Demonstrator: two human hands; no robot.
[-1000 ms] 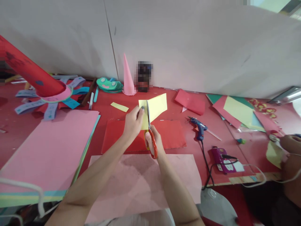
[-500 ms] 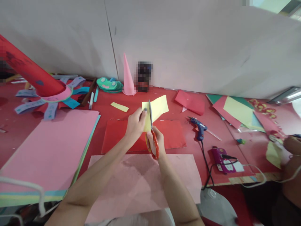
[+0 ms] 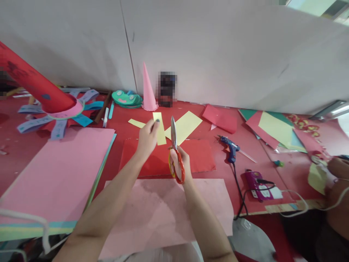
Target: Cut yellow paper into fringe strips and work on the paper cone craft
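Observation:
My left hand [image 3: 148,137] pinches a narrow yellow paper strip [image 3: 160,131], held upright over the table. In my right hand [image 3: 183,158] is a pair of scissors [image 3: 179,165] with red and yellow handles, its blades together and pointing away from me. A larger yellow paper piece [image 3: 185,125] lies just behind the blades, apart from the strip. Another small yellow strip [image 3: 135,123] rests on the table, partly behind my left hand. Beneath both hands is a flat red rectangular sheet [image 3: 196,156], with a pink sheet [image 3: 163,203] nearer to me.
A pink paper cone [image 3: 148,91] stands against the wall. Right of my hands lie a blue glue gun [image 3: 231,147] with a cable and a purple device [image 3: 258,185]. Stacked coloured paper [image 3: 62,167] is at left. Another person's hand [image 3: 339,167] works at far right.
The yellow paper has been cut through. My left hand has moved left with the strip, while the larger piece has dropped onto the table. The scissor blades have closed.

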